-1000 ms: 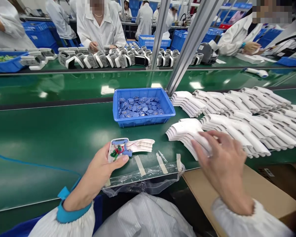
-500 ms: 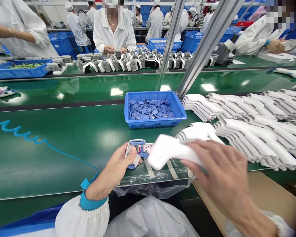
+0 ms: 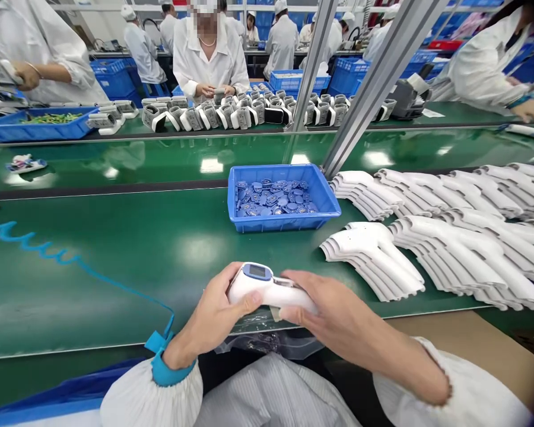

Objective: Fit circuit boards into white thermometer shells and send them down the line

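White plastic device (image 3: 270, 293) with blue-framed screen (image 3: 257, 271) seems mostly joined, but handle seam (image 3: 283, 281) gapes; your left hand (image 3: 218, 315) and right hand (image 3: 331, 301) are closed around it.

I see a smooth white plastic handheld device (image 3: 273, 295) with a broad rounded head and a narrower handle. It sits nearly level, head toward my left, handle toward my right, held at the head by the left hand (image 3: 222, 307) and at the handle by the right hand (image 3: 327, 301). Its blue-framed grey rectangular display (image 3: 257, 271) faces up; a gap shows along the handle's upper edge.
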Available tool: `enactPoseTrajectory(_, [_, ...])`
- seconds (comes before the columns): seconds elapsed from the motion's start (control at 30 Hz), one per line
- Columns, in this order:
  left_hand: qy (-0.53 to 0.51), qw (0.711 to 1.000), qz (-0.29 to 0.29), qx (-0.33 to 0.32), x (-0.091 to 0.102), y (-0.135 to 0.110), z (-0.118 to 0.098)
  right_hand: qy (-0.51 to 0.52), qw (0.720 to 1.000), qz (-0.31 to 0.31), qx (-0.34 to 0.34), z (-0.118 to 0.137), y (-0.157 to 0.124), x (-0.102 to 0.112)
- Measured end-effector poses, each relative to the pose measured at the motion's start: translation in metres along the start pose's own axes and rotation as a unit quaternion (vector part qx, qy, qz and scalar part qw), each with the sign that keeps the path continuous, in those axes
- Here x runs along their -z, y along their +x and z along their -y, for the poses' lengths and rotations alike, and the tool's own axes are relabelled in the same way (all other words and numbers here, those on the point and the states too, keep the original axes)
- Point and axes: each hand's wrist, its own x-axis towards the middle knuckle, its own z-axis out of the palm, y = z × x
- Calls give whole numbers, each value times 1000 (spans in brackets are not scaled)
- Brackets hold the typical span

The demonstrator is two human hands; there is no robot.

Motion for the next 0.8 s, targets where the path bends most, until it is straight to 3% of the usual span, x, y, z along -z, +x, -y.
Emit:
enactPoseTrajectory(0.07, [46,998,-29,-12,-3,-5,0,133,985,95,-47,3,-4,8])
enactPoseTrajectory(0.1, [86,994,-57,-22,-5,-8,1,188,973,113,-68,4,-6,10])
enactPoseTrajectory(0.23, [272,949,-132,-89,-12,-18,12,329,918,107,-193,8,-12,7])
enactPoseTrajectory(0.4, [349,888,-165,-251,-11,-34,38,404,863,99,-287,7,-19,-7])
enactPoseTrajectory(0.47, [319,891,-209,-248,-9,-42,42,457,836,94,-288,6,-21,-13])
enactPoseTrajectory(0.53, [257,916,-246,-184,-5,-47,40,508,818,81,-257,4,-23,-17])
enactPoseTrajectory(0.63, [197,937,-268,-110,2,-51,33,540,812,74,-208,3,-24,-19])
enactPoseTrajectory(0.73, [223,936,-242,-124,4,-48,28,534,818,85,-197,7,-23,-18])
enactPoseTrajectory(0.8, [253,931,-219,-145,1,-45,28,488,846,68,-205,13,-21,-17])
